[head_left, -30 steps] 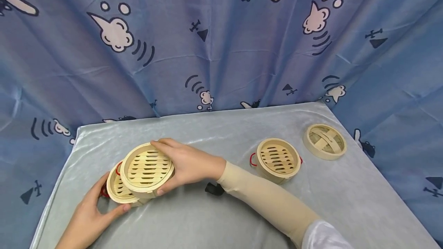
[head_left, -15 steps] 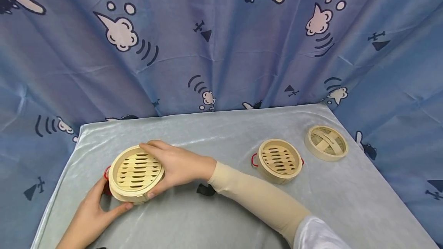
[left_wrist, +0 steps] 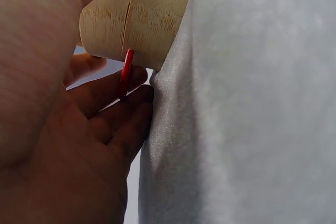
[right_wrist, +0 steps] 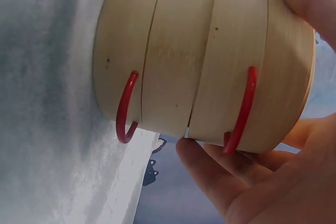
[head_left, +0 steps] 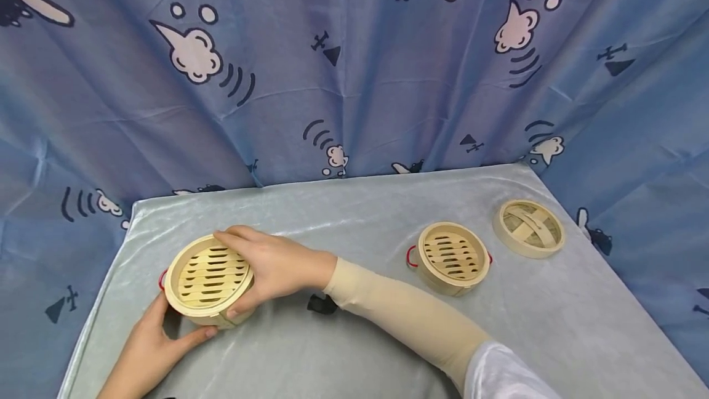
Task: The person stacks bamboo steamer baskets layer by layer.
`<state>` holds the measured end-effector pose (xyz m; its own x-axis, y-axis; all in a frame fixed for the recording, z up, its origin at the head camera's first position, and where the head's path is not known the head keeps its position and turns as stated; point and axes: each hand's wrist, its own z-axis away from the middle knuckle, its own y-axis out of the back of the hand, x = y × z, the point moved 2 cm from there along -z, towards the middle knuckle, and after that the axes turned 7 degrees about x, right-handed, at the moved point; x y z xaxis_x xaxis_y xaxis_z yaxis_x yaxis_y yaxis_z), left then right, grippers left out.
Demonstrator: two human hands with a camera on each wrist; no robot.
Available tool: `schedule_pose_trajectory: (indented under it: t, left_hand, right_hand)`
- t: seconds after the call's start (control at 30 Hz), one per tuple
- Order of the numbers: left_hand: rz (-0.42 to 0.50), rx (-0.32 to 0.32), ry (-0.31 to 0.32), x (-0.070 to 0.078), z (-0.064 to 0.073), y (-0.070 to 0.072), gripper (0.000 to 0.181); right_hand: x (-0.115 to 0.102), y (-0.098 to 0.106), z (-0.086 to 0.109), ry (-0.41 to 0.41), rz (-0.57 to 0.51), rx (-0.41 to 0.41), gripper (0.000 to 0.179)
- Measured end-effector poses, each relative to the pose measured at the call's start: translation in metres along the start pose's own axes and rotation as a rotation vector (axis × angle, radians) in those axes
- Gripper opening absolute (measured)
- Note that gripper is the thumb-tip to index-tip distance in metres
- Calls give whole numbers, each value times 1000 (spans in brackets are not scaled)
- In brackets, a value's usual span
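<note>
Two round bamboo steamer baskets stand stacked at the left of the table. My right hand point(head_left: 277, 263) grips the rim and side of the upper steamer basket point(head_left: 207, 276), thumb in front and fingers at the back. Under it, the lower steamer basket point(right_wrist: 168, 51) is mostly hidden from above. A thin slit of light shows between the two at one edge in the right wrist view. My left hand point(head_left: 149, 346) holds the lower basket low on its side, fingers by a red handle point(left_wrist: 126, 74). Another red handle point(right_wrist: 247, 111) sits on the upper basket.
A third steamer basket point(head_left: 451, 257) with red handles rests right of centre. Beyond it, near the right edge, lies a bamboo lid point(head_left: 528, 228) with a crossed strap. A small black object point(head_left: 322, 305) shows beneath my right wrist. Patterned blue curtain point(head_left: 360, 66) hangs behind the grey-covered table.
The upper basket has moved left and down in my right hand, from an offset position to over the lower one. My left hand stays around the lower basket.
</note>
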<state>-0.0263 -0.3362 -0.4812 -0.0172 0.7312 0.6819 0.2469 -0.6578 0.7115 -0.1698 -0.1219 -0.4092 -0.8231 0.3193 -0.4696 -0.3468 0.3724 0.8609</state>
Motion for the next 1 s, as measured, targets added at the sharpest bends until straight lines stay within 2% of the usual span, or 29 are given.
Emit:
schedule_pose_trajectory:
  t: [0.3,1.0]
  left_hand:
    - [15,16,0,-2,-1,-3,106]
    - [37,-25,8,-3,1,-1,101]
  right_hand:
    - [3,-2,-5,-7,-15,-18,127]
    - [5,-8,-2,-13,-55,-20,128]
